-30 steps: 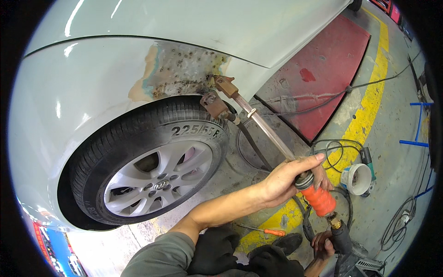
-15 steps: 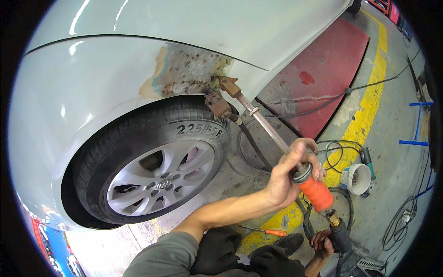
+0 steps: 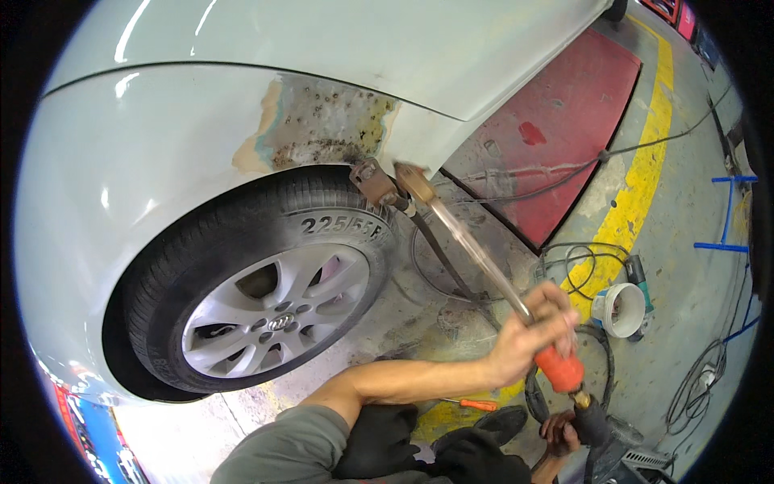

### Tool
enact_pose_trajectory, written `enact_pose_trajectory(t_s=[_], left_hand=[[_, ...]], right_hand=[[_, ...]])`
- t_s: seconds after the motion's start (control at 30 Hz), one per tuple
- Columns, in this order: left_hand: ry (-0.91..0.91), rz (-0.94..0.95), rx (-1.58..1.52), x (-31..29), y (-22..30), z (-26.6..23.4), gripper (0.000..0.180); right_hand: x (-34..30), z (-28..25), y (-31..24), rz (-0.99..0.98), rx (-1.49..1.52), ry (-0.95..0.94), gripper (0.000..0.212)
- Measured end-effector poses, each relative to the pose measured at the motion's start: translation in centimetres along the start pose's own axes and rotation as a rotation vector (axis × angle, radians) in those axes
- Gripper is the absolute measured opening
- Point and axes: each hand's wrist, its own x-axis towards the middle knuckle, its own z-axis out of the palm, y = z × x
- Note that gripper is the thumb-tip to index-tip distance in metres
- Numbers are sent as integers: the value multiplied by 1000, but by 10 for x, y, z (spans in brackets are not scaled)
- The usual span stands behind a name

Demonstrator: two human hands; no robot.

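A long slide-hammer dent puller [image 3: 476, 254] slants from the fender edge toward me, with a brown metal head [image 3: 415, 184] and an orange grip [image 3: 562, 369]. My left hand [image 3: 532, 335] is closed around it where the rod meets the orange part. At its black rear end [image 3: 592, 421] my right hand [image 3: 559, 433] has its fingers curled, partly hidden. The head is blurred and lies over the white fender's [image 3: 185, 121] lower edge; contact is unclear. Left of it is a bare, pitted metal patch [image 3: 330, 121]. A rusty clamp [image 3: 372, 181] with a black cable sits at the wheel-arch edge.
Below the fender is a tire [image 3: 173, 298] with a silver wheel. A red panel [image 3: 548, 153] lies beyond the car. On the floor are a white bucket [image 3: 622, 310], a green power tool [image 3: 637, 274], an orange-handled screwdriver [image 3: 480, 404] and loose cables [image 3: 700, 387].
The dent puller's head has shifted right and down, away from the bare patch. My left hand and the orange grip have moved a little lower and right.
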Motion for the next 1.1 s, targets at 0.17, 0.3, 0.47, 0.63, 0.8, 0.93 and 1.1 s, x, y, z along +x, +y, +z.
enact_pose_trajectory(t_s=[0.17,0.3,0.47,0.63,0.8,0.93,1.1], left_hand=[[-57,-123,-55,-8,-10,12,20],[-73,-94,-30,3,10,13,47],[-13,-85,-56,13,33,4,46],[1,-62,-66,15,45,-2,46],[24,-62,-38,17,52,-7,46],[41,-45,-51,18,54,-10,46],[27,-47,-52,19,54,-13,46]], right_hand=[[-19,17,-7,14,-26,17,33],[-3,46,-9,21,-48,-28,33],[9,62,-10,30,-66,-61,33],[18,72,-11,45,-78,-79,33],[24,79,-11,49,-87,-89,33],[29,85,-11,52,-92,-85,34],[33,91,-10,51,-98,-66,34]])
